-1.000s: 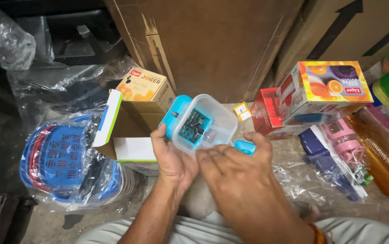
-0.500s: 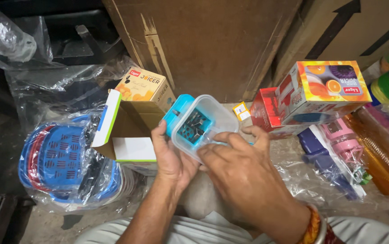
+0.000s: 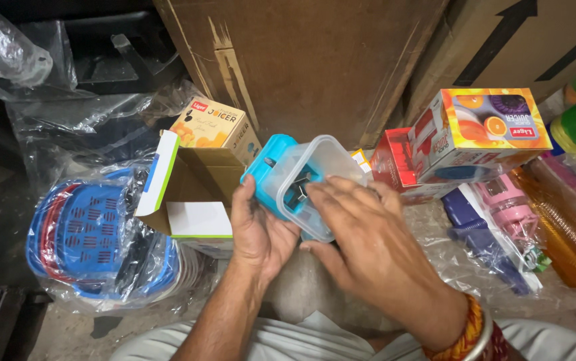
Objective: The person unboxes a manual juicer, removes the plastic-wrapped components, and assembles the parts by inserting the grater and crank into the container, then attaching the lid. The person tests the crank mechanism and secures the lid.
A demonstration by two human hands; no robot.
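Since the earlier frame, right hand has slid up over the clear plastic chopper, fingers spread flat on its side, no longer pinching the blue piece. Left hand grips the chopper's teal base from below. Left of chopper: open cardboard box, then blue slotted baskets in crinkled plastic wrap. Behind: large brown carton. Floor is dusty concrete.

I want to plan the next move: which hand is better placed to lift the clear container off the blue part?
Right hand: it lies over the clear container, while the left hand grips the blue part from below.
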